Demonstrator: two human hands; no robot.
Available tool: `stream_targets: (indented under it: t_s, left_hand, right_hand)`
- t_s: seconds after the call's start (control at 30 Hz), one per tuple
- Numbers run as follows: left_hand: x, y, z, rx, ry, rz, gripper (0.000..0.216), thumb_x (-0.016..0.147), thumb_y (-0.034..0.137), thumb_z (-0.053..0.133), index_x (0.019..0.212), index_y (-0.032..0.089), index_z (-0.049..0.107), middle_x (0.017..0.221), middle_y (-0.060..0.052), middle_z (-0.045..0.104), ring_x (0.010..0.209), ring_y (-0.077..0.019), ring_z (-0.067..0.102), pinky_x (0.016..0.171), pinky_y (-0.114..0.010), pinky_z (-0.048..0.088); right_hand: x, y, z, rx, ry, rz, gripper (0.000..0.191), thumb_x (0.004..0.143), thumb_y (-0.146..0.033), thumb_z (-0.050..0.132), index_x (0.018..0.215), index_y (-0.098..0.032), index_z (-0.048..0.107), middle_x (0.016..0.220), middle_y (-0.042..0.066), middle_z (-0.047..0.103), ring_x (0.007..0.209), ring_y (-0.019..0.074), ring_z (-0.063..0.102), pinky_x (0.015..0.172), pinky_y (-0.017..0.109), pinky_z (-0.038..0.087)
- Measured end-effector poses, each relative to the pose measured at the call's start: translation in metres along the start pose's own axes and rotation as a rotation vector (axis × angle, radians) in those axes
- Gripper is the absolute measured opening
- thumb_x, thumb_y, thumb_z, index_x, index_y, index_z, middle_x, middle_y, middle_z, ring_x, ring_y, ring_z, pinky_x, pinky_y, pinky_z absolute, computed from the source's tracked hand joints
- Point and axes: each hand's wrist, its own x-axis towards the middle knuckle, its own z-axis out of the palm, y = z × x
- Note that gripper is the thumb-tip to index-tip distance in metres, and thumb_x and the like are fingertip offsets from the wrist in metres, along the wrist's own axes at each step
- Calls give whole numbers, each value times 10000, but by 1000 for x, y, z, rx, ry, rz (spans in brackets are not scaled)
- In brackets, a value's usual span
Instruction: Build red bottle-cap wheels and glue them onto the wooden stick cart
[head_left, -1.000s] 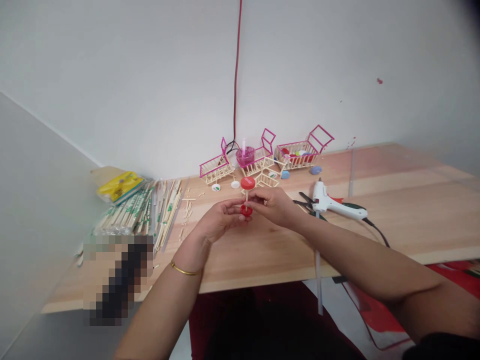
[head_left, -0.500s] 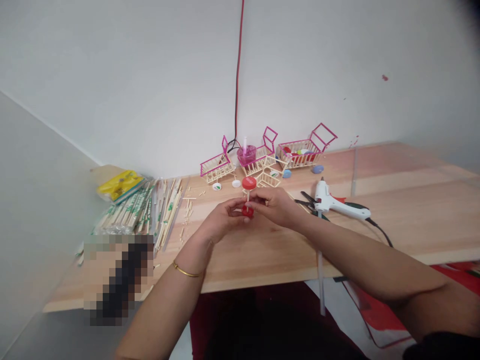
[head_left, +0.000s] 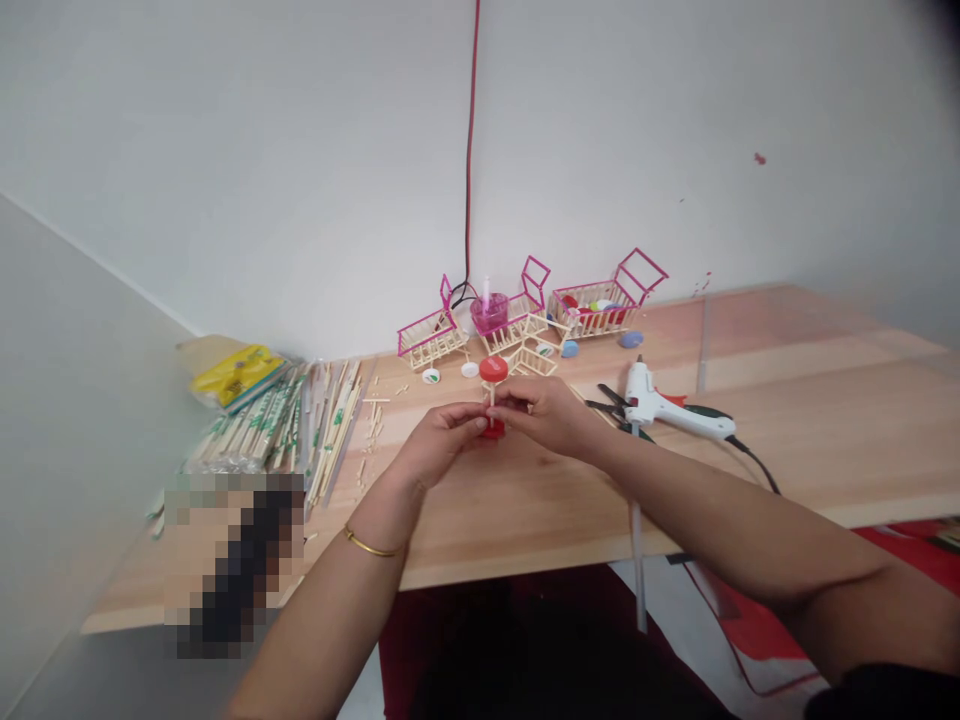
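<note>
Both my hands meet over the middle of the wooden table [head_left: 787,440]. Between them stands a thin stick with a red bottle cap [head_left: 493,369] on its top end and a second red cap [head_left: 493,428] at its lower end. My left hand [head_left: 435,447] pinches the lower cap from the left. My right hand [head_left: 546,412] pinches the stick just below the top cap from the right. A thin gold bangle [head_left: 367,542] circles my left wrist.
A white glue gun [head_left: 667,410] with a black cable lies right of my hands, scissors beside it. Small stick carts with pink frames [head_left: 600,300] and loose caps stand by the wall. Packs of sticks [head_left: 285,420] and a yellow packet [head_left: 238,372] lie left. A red wire [head_left: 471,150] hangs down the wall.
The hands and the capped stick stay almost in place; my fingers have closed in a little around the lower cap. The view has shifted slightly.
</note>
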Motion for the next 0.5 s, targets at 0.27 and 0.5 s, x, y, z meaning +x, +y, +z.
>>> stream_targets:
  t_s: [0.27,0.5]
  left_hand:
    - [0,4,0,-2,6,-6,281,678,241,792,929,133,728,897,-76,725,830,-167,657,823,-335,501]
    - [-1,4,0,16,-20,-19,300,683,255,791,945,126,721,895,-85,723,823,-179,666,815,-338,504]
  right_hand:
    - [0,0,0,-10,-2,-12,106,848,-206,596,753,-166,619,654,-12,569,601,100,494,578,219,354]
    - [1,1,1,13,-5,-20,92,848,-192,591,763,-167,618,672,-5,580,633,108,509,603,222,373]
